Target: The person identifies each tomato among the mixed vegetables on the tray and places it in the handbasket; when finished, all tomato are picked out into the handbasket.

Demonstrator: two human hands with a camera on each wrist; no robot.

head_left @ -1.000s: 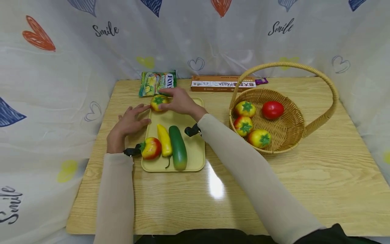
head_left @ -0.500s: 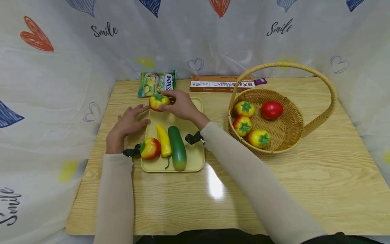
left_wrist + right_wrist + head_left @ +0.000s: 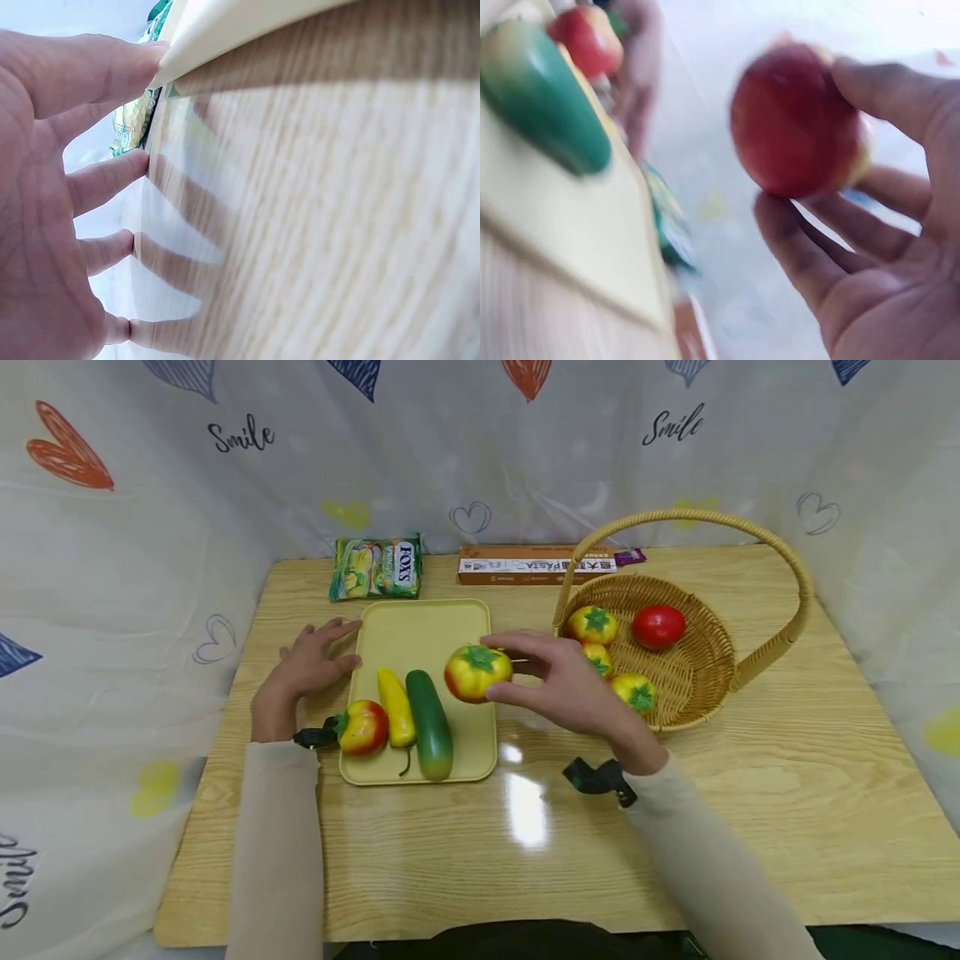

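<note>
My right hand (image 3: 573, 689) holds a yellow-and-red toy fruit with a green leafy top (image 3: 477, 672) between thumb and fingers, raised over the right edge of the yellow tray (image 3: 420, 631). In the right wrist view the fruit's red underside (image 3: 799, 124) faces the camera. My left hand (image 3: 309, 662) rests beside the tray's left edge, fingers spread; its thumb touches the rim and its fingertips the table in the left wrist view. On the tray lie another such fruit (image 3: 363, 727), a yellow pepper (image 3: 396, 706) and a green cucumber-like vegetable (image 3: 431, 727).
A wicker basket (image 3: 693, 672) with a tall handle stands to the right, holding several yellow-and-red fruits and a red one (image 3: 658, 627). Behind the tray lie a green FOX'S packet (image 3: 377, 568), a brown pasta box (image 3: 525, 566) and a small purple packet (image 3: 630, 557).
My right hand has lifted the yellow-and-red fruit from the tray's far left corner and carried it right and nearer. The left hand has stayed at the tray's left edge.
</note>
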